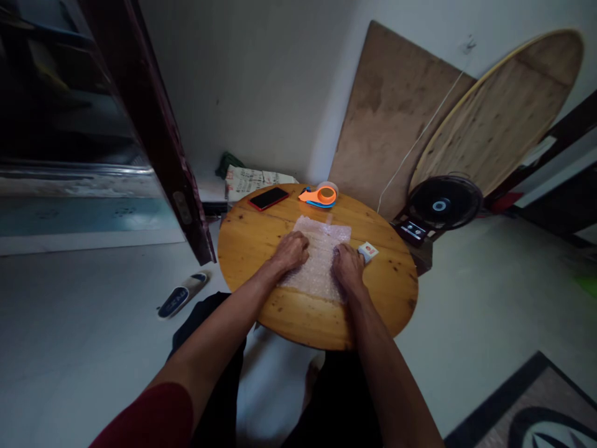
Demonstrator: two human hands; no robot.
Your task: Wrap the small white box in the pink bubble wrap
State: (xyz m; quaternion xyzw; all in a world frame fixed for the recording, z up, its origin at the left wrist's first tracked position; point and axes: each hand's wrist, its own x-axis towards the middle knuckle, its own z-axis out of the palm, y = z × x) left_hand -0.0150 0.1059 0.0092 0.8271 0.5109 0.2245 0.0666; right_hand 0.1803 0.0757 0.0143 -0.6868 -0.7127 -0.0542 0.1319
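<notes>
A sheet of clear bubble wrap (pixel 319 261) lies flat on a round wooden table (pixel 387 292). My left hand (pixel 291 250) is on its left side with fingers curled in on the wrap. On the right side, my right hand (pixel 347 264) is closed at the edge of the sheet, its fingertips partly hidden. Just beside my right hand sits a small white box (pixel 368 251) with a red mark. Beyond the wrap, an orange and blue tape dispenser (pixel 321 196) lies near the far edge of the table.
A phone with a red edge (pixel 269 198) lies at the table's far left. A dark round fan (pixel 439 204) stands to the right. Behind it, a brown board (pixel 392 106) and a round wooden panel (pixel 504 112) lean on the wall. A slipper (pixel 183 295) lies on the floor.
</notes>
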